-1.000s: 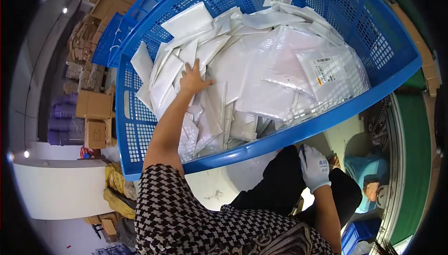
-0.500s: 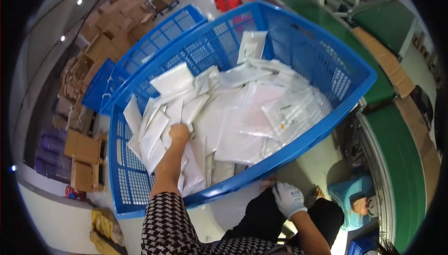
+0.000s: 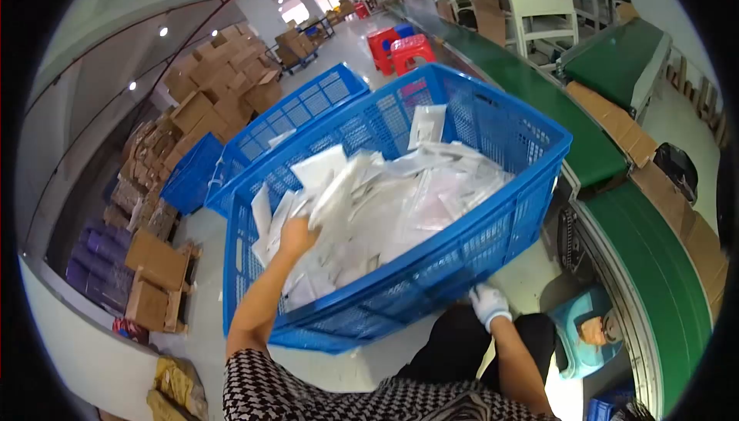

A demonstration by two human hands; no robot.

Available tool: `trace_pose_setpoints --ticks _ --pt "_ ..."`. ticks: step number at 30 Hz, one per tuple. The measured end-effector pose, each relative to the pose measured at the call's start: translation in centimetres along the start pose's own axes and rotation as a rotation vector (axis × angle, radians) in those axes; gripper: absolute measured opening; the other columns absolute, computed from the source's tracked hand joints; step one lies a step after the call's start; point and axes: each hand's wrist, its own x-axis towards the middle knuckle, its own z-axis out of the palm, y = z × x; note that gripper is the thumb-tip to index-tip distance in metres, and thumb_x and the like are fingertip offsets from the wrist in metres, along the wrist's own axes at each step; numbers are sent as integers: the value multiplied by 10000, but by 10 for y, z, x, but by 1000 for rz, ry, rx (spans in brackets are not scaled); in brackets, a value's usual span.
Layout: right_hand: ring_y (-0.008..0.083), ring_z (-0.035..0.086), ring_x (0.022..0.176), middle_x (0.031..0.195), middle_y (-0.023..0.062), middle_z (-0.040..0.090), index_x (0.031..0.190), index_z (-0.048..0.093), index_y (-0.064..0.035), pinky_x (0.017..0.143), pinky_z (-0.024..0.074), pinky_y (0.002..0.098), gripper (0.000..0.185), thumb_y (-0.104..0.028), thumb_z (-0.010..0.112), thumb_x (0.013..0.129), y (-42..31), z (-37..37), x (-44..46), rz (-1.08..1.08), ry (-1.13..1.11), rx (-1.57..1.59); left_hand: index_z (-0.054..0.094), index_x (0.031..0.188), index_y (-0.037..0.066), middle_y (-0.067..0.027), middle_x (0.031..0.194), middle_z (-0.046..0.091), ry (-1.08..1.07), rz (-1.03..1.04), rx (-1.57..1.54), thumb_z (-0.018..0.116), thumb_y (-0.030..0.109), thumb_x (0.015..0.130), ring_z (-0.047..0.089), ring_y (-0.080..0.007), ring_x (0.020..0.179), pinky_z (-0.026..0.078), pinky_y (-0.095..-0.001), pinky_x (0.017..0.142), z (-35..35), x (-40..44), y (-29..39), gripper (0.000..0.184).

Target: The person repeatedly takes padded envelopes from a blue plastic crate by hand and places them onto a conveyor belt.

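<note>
My bare left hand (image 3: 299,238) is inside a large blue crate (image 3: 431,267), closed on the edge of a flat white packet (image 3: 336,194) that is raised and blurred by motion. Around it lie many other white packets (image 3: 400,225), some in clear plastic sleeves. One packet (image 3: 427,126) leans upright against the crate's far wall. My right hand (image 3: 489,305), in a white glove, is low outside the crate beside my knee, fingers extended and no object visible in it.
Another blue crate (image 3: 308,101) adjoins the far side. A green conveyor belt (image 3: 654,259) runs along the right, near a light-blue stool (image 3: 589,336). Red stools (image 3: 412,53) stand beyond. Stacked cardboard boxes (image 3: 219,82) line the left.
My left hand has lifted a white packet from the pile. The view has tilted up, showing more of the room. My right hand stays low by my knee.
</note>
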Motion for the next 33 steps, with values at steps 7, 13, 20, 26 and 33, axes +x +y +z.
trace_pose_setpoints --ticks 7,13,20,26,33 --pt "369 583 715 796 200 621 920 569 -35 667 458 425 337 -346 443 893 21 -14 -44 -114 194 112 642 794 -33 -108 659 635 157 25 -695 691 192 735 557 -190 573 459 -315 564 -227 -73 59 238" --pt "185 579 841 992 142 595 1198 505 6 745 462 292 408 -287 475 915 38 -109 -118 -229 285 1464 632 986 -21 -135 863 666 -92 196 -1267 756 96 651 625 -211 758 503 -309 716 -261 -112 113 376" --pt "165 540 888 1059 136 564 1174 481 7 768 441 284 397 -288 486 908 63 -99 -213 -191 217 1884 528 1192 -15 -130 1073 623 -1067 443 -1305 745 39 648 608 -237 888 453 -322 873 -53 -124 258 588" --pt "129 523 778 955 106 592 1049 539 20 672 441 255 369 -312 514 890 92 -62 -238 141 375 1634 553 1129 -43 -145 974 640 -1097 161 -1442 727 145 732 615 -189 815 494 -253 744 13 -168 302 473" --pt "119 492 705 849 76 582 932 595 30 650 420 225 329 -287 523 886 109 -85 -213 226 361 1054 541 1124 -49 -143 963 634 -979 134 -1355 700 130 756 617 -172 776 500 -234 696 10 -166 303 439"
